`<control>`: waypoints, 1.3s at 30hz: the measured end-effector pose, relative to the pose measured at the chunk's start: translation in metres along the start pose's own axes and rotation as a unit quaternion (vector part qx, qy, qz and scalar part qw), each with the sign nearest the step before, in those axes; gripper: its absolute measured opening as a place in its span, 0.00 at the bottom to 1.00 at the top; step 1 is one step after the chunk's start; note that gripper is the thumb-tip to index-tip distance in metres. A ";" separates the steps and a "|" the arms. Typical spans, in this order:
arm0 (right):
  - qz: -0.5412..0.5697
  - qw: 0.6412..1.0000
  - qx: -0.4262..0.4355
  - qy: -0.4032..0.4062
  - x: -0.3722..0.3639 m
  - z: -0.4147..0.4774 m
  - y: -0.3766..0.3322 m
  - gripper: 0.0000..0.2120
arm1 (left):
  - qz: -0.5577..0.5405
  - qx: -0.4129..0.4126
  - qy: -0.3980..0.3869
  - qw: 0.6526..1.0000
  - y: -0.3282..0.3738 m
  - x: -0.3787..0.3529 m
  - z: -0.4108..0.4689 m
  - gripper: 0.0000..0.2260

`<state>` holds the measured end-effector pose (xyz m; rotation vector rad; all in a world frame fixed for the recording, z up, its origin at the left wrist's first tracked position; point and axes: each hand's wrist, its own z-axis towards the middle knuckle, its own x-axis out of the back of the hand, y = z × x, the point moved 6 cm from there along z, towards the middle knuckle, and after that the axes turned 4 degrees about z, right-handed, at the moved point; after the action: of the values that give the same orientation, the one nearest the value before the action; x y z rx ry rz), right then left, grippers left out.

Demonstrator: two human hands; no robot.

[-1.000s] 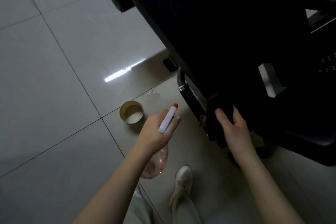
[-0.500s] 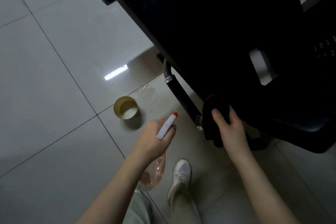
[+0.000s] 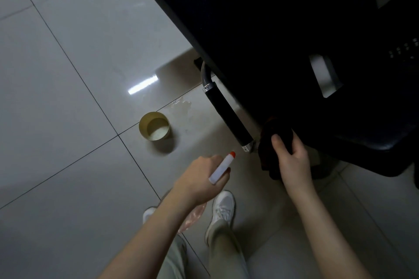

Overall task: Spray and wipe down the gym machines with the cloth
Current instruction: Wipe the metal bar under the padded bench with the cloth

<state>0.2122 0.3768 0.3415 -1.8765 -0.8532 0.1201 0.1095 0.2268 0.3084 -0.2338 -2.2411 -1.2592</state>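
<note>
A black padded gym machine (image 3: pixel 260 29) fills the upper right, with a black grip handle (image 3: pixel 227 112) slanting down beneath its pad. My right hand (image 3: pixel 292 158) is shut on a dark cloth (image 3: pixel 275 140), pressed against the machine just right of the handle's chrome end. My left hand (image 3: pixel 201 179) holds a spray bottle (image 3: pixel 221 169) with a white nozzle and orange tip pointing up-right toward the handle; the clear pinkish bottle body (image 3: pixel 192 217) hangs below my wrist, mostly hidden.
A small yellow cup (image 3: pixel 154 125) stands on the grey tiled floor (image 3: pixel 68 97) left of the handle, with a small wet patch (image 3: pixel 181 105) beside it. My white shoes (image 3: pixel 223 208) are at the bottom centre.
My view has shifted, so the machine sits further right and the handle is more exposed. My right hand with the cloth stays at the handle's lower end; my left hand has lowered slightly.
</note>
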 end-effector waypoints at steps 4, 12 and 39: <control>-0.001 1.000 -0.009 0.017 0.004 -0.001 0.008 0.23 | 0.019 0.003 -0.026 0.999 -0.003 -0.008 -0.003 0.09; -0.013 1.000 -0.014 0.023 0.007 0.000 0.018 0.24 | 0.006 0.011 0.039 0.999 -0.013 -0.004 -0.010 0.09; -0.512 0.756 0.409 0.010 -0.046 0.012 0.038 0.28 | -0.042 0.040 0.165 0.985 -0.058 0.027 -0.027 0.08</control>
<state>0.1916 0.3495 0.2910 -0.4371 -1.4104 -0.1920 0.0735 0.1691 0.2916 0.0967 -2.0259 -1.1520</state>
